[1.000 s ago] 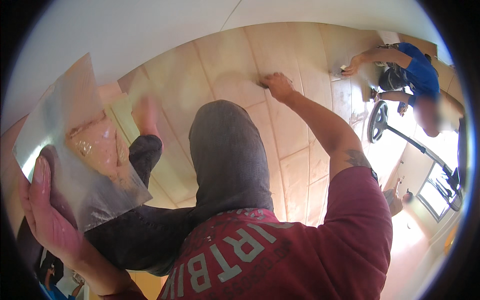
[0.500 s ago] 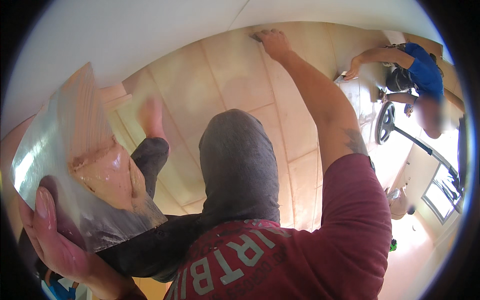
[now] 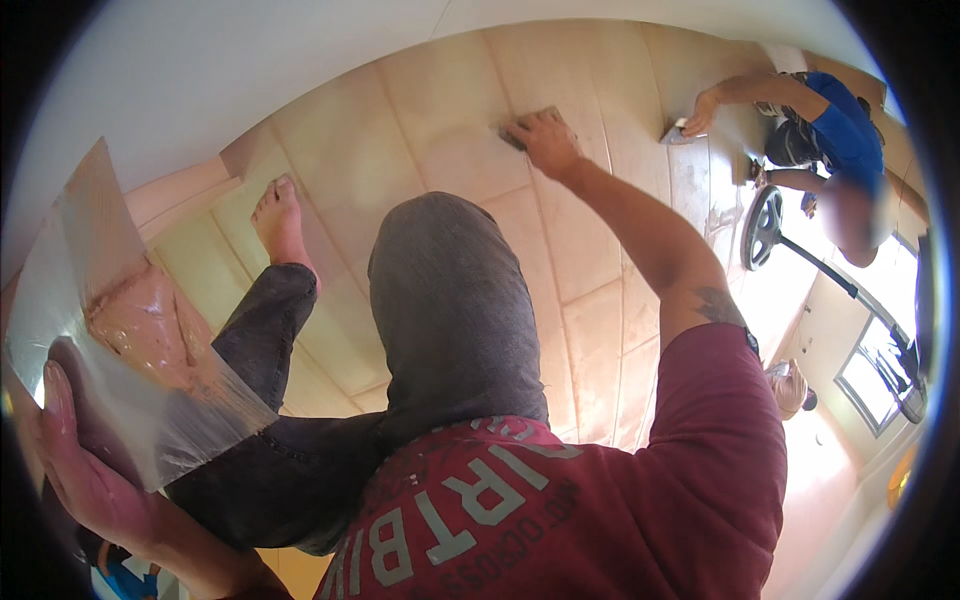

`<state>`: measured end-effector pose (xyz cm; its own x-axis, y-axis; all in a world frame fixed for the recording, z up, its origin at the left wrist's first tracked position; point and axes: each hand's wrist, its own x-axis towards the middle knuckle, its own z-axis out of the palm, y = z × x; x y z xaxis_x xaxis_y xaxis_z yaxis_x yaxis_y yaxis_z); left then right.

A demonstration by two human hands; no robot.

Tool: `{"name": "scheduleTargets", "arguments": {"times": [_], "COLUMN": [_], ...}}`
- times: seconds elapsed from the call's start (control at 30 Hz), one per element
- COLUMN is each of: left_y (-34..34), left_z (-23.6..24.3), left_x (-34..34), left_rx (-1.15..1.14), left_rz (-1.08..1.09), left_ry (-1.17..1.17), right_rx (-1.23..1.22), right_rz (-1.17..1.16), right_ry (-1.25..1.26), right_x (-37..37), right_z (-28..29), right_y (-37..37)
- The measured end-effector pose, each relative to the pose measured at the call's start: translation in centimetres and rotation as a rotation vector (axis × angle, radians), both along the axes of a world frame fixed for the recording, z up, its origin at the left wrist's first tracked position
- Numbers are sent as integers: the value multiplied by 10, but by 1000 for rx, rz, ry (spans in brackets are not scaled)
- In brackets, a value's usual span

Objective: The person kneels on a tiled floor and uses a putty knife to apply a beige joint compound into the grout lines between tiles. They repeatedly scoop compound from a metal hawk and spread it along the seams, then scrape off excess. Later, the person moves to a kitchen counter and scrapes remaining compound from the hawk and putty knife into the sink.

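My left hand (image 3: 85, 465) grips a thin metal sheet (image 3: 65, 250) at the left, with a glossy mound of pinkish paste (image 3: 150, 325) on it. My right hand (image 3: 550, 140) reaches out past my bent knee onto the tiled floor (image 3: 615, 375), fingers curled over a small dark tool (image 3: 513, 135), largely hidden beneath them. Pale pink tiles with darker joint lines surround it. My bare foot (image 3: 282, 220) rests on the tiles between the sheet and my knee.
A white wall (image 3: 300, 40) borders the tiles ahead. At right, a co-worker in blue (image 3: 840, 130) holds a flat scraper (image 3: 680, 137) to the floor, beside a black wheel on a pole (image 3: 762, 225). Another person (image 3: 788, 390) crouches farther off near a bright window (image 3: 870, 375).
My right hand first moved out toward the wall, then came partway back with the tool. The metal sheet has shifted slightly left in view.
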<state>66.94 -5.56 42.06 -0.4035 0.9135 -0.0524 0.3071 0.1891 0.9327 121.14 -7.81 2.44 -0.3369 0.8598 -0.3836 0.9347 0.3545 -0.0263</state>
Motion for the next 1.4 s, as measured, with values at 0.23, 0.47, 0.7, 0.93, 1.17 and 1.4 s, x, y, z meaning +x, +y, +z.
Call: {"name": "scheduleTargets", "arguments": {"times": [0.23,0.47,0.7,0.93,1.17,1.4], "left_y": [13,19,18,26,50,49], "left_z": [1,5,2,-6,0,-6], "left_x": [2,10,-2,-12,22,109], "left_rx": [-29,-15,41,-23,-109,-143], "left_rz": [-68,-32,-190,-318,-298,-245], "left_ry": [-118,-193,-8,-107,-409,-529], "right_rx": [28,-82,55,-144,-181,-35], "right_rz": [-30,-182,-189,-163,-531,-1440], "right_ry": [-1,123,74,82,199,549], "right_x": [4,17,0,1,14,-2], "right_z": [5,34,-5,17,82,132], "right_y": [-112,-68,75,-78,-195,-257]}}
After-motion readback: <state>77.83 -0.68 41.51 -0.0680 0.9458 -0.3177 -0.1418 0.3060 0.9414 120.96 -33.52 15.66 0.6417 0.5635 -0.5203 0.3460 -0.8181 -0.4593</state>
